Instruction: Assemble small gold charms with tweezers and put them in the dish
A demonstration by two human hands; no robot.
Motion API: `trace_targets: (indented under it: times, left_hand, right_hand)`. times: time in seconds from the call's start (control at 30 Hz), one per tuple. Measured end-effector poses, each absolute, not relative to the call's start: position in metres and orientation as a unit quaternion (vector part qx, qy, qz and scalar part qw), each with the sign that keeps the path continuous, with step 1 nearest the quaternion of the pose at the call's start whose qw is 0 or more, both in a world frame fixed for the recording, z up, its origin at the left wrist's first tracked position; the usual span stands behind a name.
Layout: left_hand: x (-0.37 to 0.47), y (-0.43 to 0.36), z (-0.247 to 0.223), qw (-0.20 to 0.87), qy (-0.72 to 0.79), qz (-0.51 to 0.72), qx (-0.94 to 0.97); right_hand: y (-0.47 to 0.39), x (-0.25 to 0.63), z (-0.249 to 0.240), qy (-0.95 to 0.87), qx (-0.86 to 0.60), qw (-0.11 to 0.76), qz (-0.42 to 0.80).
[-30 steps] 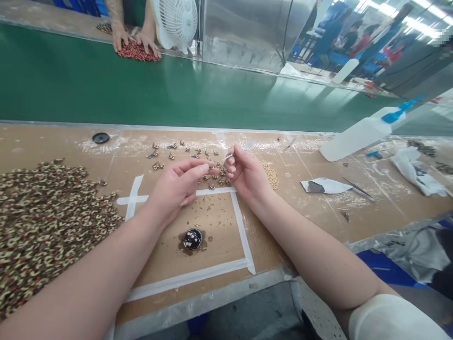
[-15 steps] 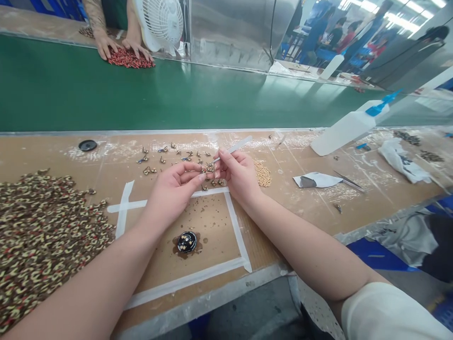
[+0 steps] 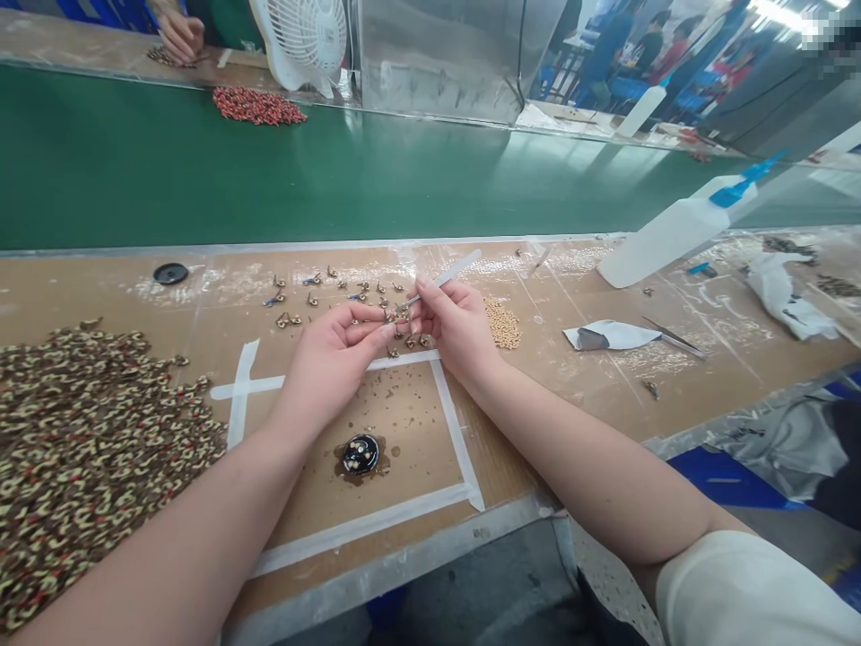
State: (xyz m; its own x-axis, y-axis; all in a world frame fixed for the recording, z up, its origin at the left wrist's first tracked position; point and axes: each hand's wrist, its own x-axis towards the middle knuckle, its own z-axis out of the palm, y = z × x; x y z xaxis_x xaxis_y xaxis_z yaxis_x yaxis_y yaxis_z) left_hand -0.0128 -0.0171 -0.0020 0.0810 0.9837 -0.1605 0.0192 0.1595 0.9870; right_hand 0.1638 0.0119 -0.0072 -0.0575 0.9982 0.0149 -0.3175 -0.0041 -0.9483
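My left hand (image 3: 340, 354) pinches a small metal-coloured piece between thumb and fingertips; its exact kind is too small to make out. Close against it, my right hand (image 3: 457, 327) grips a slim pale tool (image 3: 459, 267) like a flat stick or tweezers, its lower end pointing at the small piece. Several little curled pieces (image 3: 313, 280) lie scattered behind and under the hands. Just right of my right hand is a heap of small tan beads (image 3: 502, 325). Nearer me, a round black dish (image 3: 361, 455) holds a few pale bits, with a wet stain around it.
A large pile of curled pieces (image 3: 100, 458) covers the left of the table. White tape (image 3: 377, 529) frames the dish. To the right lie a white bottle (image 3: 663, 240), a white packet (image 3: 612, 336) and tweezers (image 3: 676, 339). Across the green belt (image 3: 404, 184) is a co-worker's hand (image 3: 180, 36).
My hands stay together with almost the same hold. Across the belt, the co-worker's hands have left the red heap; one is now over a small dark pile. The view has shifted slightly.
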Motion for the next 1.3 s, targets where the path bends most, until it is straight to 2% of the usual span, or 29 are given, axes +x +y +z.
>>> trace_targets:
  times: [0.6,0.77,0.87,0.97,1.07,1.3]
  left_hand:
    - [-0.011,-0.019,-0.003,0.550,0.493,0.475,0.478]
    - [-0.011,-0.022,0.004,0.524,0.529,0.463,0.481]
    - [-0.015,-0.023,0.012,0.553,0.484,0.521,0.433]
    - [-0.021,-0.021,0.018,0.625,0.369,0.598,0.340]
    - [-0.025,-0.017,0.017,0.676,0.293,0.619,0.274]
    - [-0.023,-0.012,0.006,0.645,0.328,0.620,0.304]
  right_hand:
    - [0.008,0.162,-0.002,-0.485,-0.415,0.539,0.551]
    - [0.013,0.167,-0.003,-0.470,-0.388,0.568,0.554]
    - [0.021,0.174,-0.004,-0.477,-0.416,0.577,0.517]
    - [0.028,0.179,-0.007,-0.523,-0.472,0.527,0.474]
    - [0.031,0.180,-0.011,-0.576,-0.511,0.475,0.427]
    - [0.040,0.205,-0.001,-0.598,-0.540,0.505,0.311]
